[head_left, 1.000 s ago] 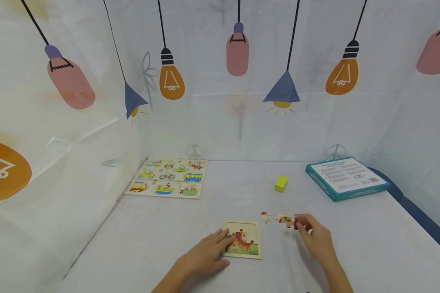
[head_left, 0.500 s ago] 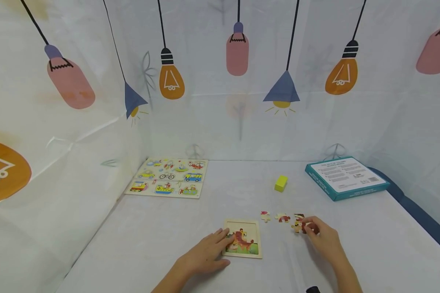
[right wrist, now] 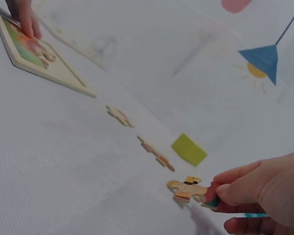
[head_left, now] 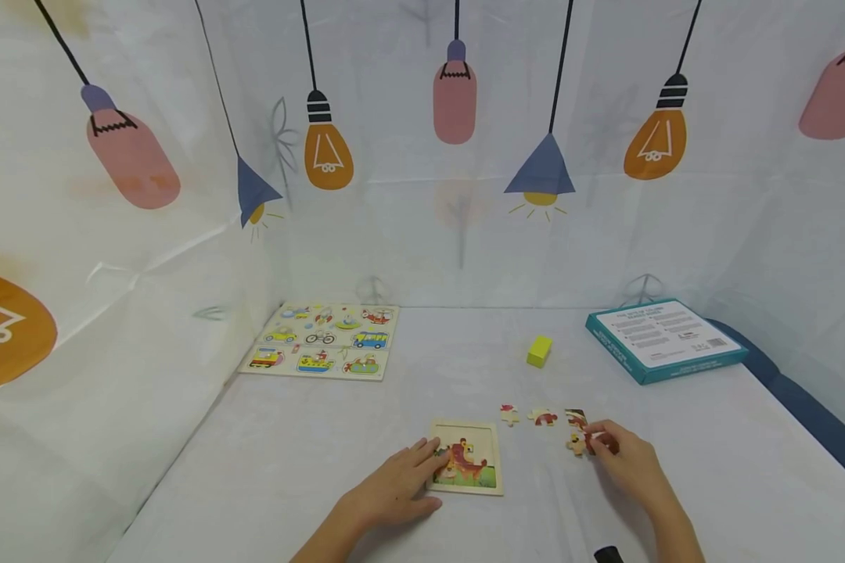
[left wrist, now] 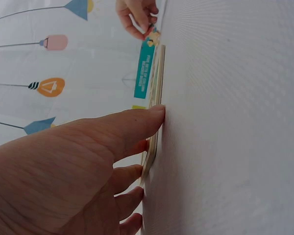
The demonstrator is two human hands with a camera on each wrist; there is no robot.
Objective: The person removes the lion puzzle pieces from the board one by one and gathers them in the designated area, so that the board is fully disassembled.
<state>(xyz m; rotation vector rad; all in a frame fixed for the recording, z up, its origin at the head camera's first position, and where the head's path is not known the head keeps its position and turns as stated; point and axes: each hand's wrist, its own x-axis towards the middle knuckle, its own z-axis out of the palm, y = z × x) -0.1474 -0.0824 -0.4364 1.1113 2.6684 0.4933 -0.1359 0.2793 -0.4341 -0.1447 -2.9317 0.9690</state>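
Note:
A square wooden puzzle tray (head_left: 489, 457) lies on the white table, its lower part filled with pieces showing a brown animal on green. My left hand (head_left: 397, 485) rests on the tray's left side with fingers extended; in the left wrist view its thumb lies by the tray's edge (left wrist: 160, 78). Between thumb and fingers my right hand (head_left: 630, 461) pinches a yellow-and-red jigsaw piece (right wrist: 188, 188), right of the tray. Nearby lie loose jigsaw pieces: one with red (head_left: 509, 415), one with a brown arc (head_left: 543, 418) and a dark-edged one (head_left: 575, 417).
A yellow-green block (head_left: 539, 352) sits farther back. At the back left lies a vehicle picture board (head_left: 338, 356), at the back right a teal box (head_left: 669, 340). Part of a black object (head_left: 609, 554) shows at the bottom edge. Printed white sheeting (head_left: 422, 227) stands behind the table.
My right hand has moved right and slightly nearer with the pinched jigsaw piece, away from the brown-arc piece; the dark-edged piece now shows separately. My left hand has stayed on the tray.

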